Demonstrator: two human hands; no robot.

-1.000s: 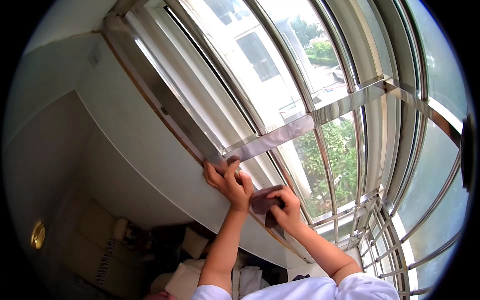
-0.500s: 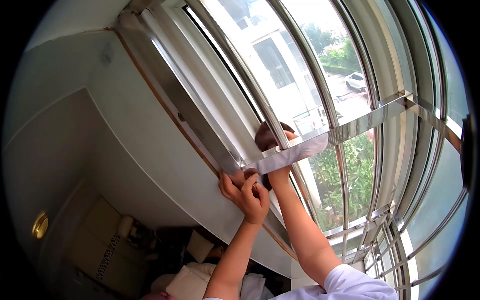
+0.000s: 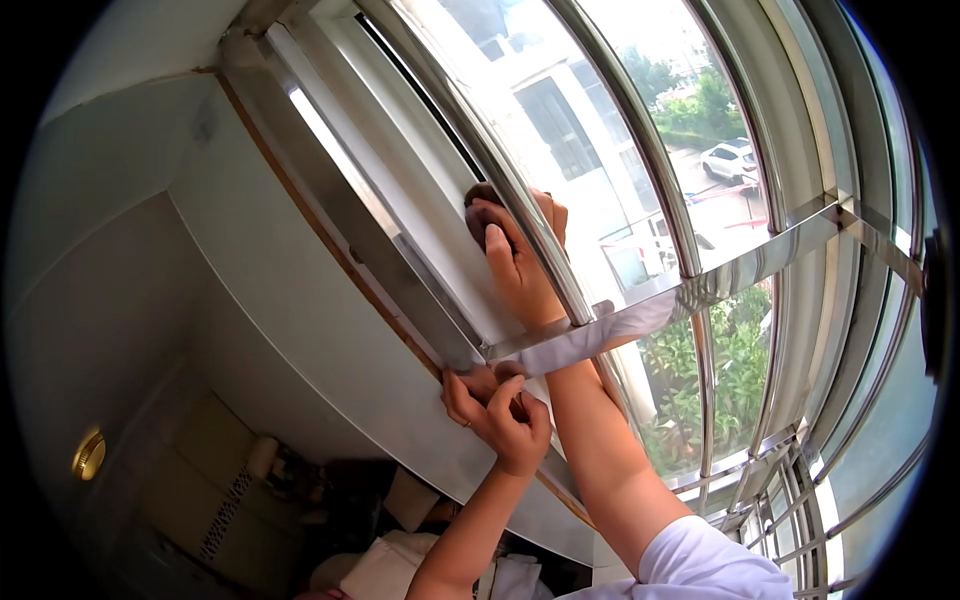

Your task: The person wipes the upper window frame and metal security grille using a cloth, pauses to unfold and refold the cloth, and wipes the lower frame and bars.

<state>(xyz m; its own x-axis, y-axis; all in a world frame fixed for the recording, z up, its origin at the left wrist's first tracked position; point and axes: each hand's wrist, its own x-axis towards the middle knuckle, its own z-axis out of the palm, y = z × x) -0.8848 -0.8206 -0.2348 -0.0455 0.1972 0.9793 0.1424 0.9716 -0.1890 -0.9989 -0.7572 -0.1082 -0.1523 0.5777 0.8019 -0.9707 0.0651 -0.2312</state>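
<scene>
My right hand (image 3: 515, 250) reaches through the metal window bars, above the flat crossbar (image 3: 740, 275). Its fingers are wrapped round a dark brown cloth (image 3: 482, 212), pressed against the white window frame (image 3: 440, 200). One vertical bar (image 3: 520, 210) passes in front of this hand. Lower down, my left hand (image 3: 503, 425) is at the steel edge strip (image 3: 370, 240), just under the crossbar's end. Its fingers are curled round a small dark brown piece, mostly hidden, which looks like cloth.
More bars and a curved grille (image 3: 860, 420) fill the right side. A pale wall panel (image 3: 290, 290) runs along the left. Down below are a brass-coloured round fitting (image 3: 89, 455) and light-coloured fabric (image 3: 385, 570). Outside are plants (image 3: 735, 365) and a white car (image 3: 728, 160).
My right hand has gone from below the crossbar, through the bars, and up along the window frame with the cloth. My left hand has stayed at the edge strip. The view has shifted slightly.
</scene>
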